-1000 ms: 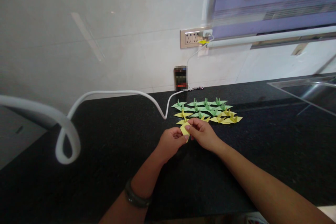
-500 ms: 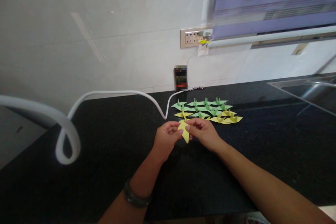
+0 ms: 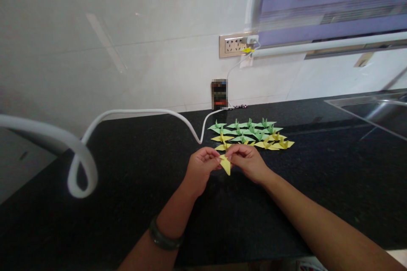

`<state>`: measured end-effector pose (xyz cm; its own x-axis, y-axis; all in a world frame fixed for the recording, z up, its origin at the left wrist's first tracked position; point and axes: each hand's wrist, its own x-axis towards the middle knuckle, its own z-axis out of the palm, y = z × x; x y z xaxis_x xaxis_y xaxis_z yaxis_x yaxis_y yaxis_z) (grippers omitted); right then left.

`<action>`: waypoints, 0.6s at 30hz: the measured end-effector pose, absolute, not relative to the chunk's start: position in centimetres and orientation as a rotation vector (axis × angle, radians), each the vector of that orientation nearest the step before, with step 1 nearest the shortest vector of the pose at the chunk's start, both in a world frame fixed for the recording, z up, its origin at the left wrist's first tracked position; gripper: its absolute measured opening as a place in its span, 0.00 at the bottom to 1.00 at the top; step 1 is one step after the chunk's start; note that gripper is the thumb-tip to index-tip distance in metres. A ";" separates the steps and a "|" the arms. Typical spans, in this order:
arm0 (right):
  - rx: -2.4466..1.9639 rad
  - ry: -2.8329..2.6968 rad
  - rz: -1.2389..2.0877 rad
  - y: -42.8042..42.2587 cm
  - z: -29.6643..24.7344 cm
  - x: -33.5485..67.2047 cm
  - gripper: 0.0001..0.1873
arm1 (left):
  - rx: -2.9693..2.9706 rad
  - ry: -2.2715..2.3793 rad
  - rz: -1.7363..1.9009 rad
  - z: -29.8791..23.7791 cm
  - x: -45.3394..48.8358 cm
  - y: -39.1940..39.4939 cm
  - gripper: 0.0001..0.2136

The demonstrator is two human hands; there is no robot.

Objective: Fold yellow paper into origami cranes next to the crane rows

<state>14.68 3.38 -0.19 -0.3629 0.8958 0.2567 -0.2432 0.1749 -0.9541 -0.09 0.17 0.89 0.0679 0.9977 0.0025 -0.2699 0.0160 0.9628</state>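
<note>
Between my two hands is a small folded piece of yellow paper [image 3: 226, 167], its point hanging down toward me. My left hand [image 3: 201, 168] pinches its left side between thumb and fingers. On the other side my right hand [image 3: 246, 161] grips the upper right part, fingertips close to the left ones. Just beyond my hands stand rows of folded paper cranes, green cranes [image 3: 251, 129] at the back and yellow cranes [image 3: 284, 144] at the front and right. My right fingers partly cover the nearest yellow ones.
A white cable [image 3: 143, 111] loops across the left of the black countertop [image 3: 133, 169]. A pixelated upright object [image 3: 219, 94] leans at the tiled wall, below a socket panel [image 3: 233, 45] with a plugged-in charger. A metal sink [image 3: 375, 110] lies at the right.
The top of the yellow paper has been folded down, so the piece looks shorter and sits slightly lower. A yellow crane behind it now shows more. Both hands stay nearly in place.
</note>
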 end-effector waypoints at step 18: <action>-0.762 -1.550 1.438 3.3 0.2 14.7 0.09 | 1.296 1.216 1.215 0.8 -0.2 0.5 0.11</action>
